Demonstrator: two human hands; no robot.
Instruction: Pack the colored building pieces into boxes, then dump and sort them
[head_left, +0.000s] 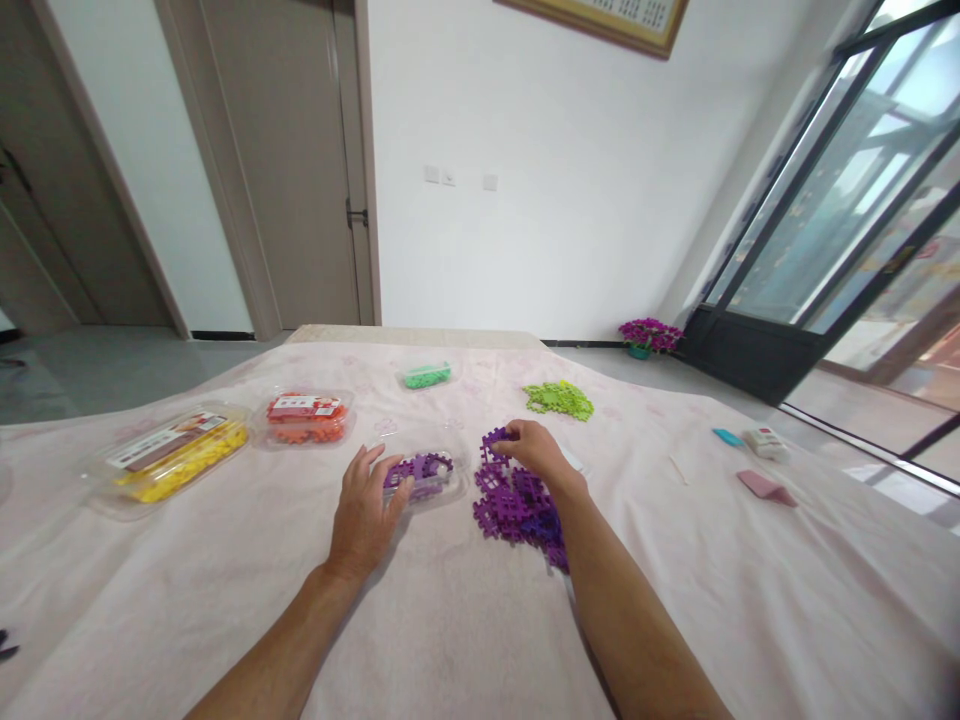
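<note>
My left hand (pixel 369 508) rests with fingers apart at the near left side of a clear plastic box (pixel 454 488) that has several purple interlocking pieces (pixel 420 474) in it. To its right, my right hand (pixel 538 455) pinches a purple interlocking piece (pixel 493 445) with notched edges. That piece is at the far end of a loose pile of purple pieces (pixel 511 505), some of them darker violet-blue. My right wrist and forearm cover part of the pile's right side.
On the left lie clear boxes of yellow pieces (pixel 187 462) and orange pieces (pixel 307 425). Farther back are a box of green pieces (pixel 427 376) and a lime-green pile (pixel 559 399). At right are a blue item (pixel 727 437), a small white box (pixel 765 443) and a pink cloth-like piece (pixel 766 488).
</note>
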